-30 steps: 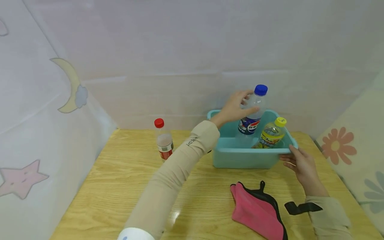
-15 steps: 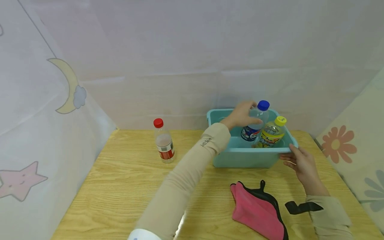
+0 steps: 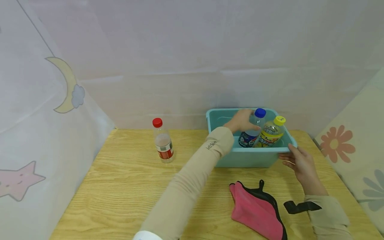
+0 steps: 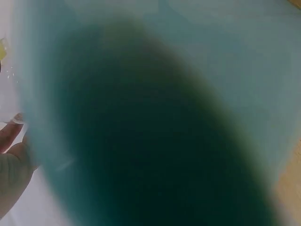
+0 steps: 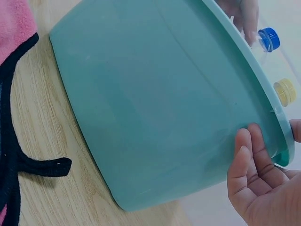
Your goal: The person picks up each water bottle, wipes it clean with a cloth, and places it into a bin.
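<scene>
In the head view a light teal plastic bin (image 3: 246, 160) stands at the back right of the table. My left hand (image 3: 242, 120) reaches inside it, thumb and fingers around the upper part of a blue-capped Pepsi bottle (image 3: 247, 139). That bottle is upright with a slight tilt, close beside a yellow-capped drink bottle (image 3: 271, 135) in the same bin. My right hand (image 3: 304, 168) holds the bin's right front corner; in the right wrist view its thumb is over the rim (image 5: 282, 117) and its fingers lie against the outer wall. The bin wall blurs most of the left wrist view.
A red-capped bottle (image 3: 164, 146) with a red and white label stands upright on the wooden table (image 3: 126, 186), left of the bin. A folded pink cloth (image 3: 255, 210) with black trim and a loop lies in front of it. Fabric sheets (image 3: 168, 93) hang behind and at both sides.
My left hand has lowered the Pepsi bottle down into the bin, next to the yellow-capped bottle. The right hand has stayed at the bin's corner.
</scene>
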Tool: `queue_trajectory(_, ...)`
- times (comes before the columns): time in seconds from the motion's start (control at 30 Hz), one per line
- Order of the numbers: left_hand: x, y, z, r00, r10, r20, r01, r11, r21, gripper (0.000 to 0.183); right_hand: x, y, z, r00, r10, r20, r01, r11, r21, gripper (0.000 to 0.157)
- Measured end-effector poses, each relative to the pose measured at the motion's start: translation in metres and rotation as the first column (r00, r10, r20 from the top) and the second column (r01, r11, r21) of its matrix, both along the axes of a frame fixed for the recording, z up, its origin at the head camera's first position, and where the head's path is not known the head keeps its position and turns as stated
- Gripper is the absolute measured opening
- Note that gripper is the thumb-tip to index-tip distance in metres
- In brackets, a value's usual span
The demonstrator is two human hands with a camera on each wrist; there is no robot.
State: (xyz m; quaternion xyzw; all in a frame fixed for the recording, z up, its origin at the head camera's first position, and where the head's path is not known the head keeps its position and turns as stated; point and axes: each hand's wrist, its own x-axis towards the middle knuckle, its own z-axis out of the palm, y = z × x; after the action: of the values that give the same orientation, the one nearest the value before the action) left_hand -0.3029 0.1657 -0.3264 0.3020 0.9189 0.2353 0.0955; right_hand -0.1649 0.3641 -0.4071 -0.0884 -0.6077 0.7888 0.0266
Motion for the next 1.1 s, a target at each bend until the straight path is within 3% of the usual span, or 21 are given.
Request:
queue_trajectory(0.17, 0.002, 0.003, -0.004, 0.999, 0.019, 0.043, -0.019, 1.0, -0.005, 0.069, -0.003, 0.002, -0.002, 1.0, 0.002, -0.017, -0.002, 1.0, 0.014, 0.02)
queue_trajectory(0.37, 0.006, 0.005, -0.004, 0.999, 0.027, 0.042, -0.026, 1.0, -0.009, 0.07, -0.006, 0.007, -0.009, 0.999, -0.005, -0.032, 0.006, 0.999, 0.035, 0.022)
queue_trajectory(0.83, 0.006, 0.001, -0.003, 0.994, 0.08, 0.068, -0.079, 0.997, -0.02, 0.086, -0.005, -0.002, 0.003, 1.0, 0.003, -0.002, -0.003, 1.0, 0.012, 0.021)
queue_trajectory(1.1, 0.006, -0.005, 0.0, 0.991, 0.107, 0.083, -0.11, 0.993, 0.038, 0.089, -0.006, -0.002, 0.003, 1.0, -0.003, 0.006, 0.003, 1.0, 0.014, 0.029)
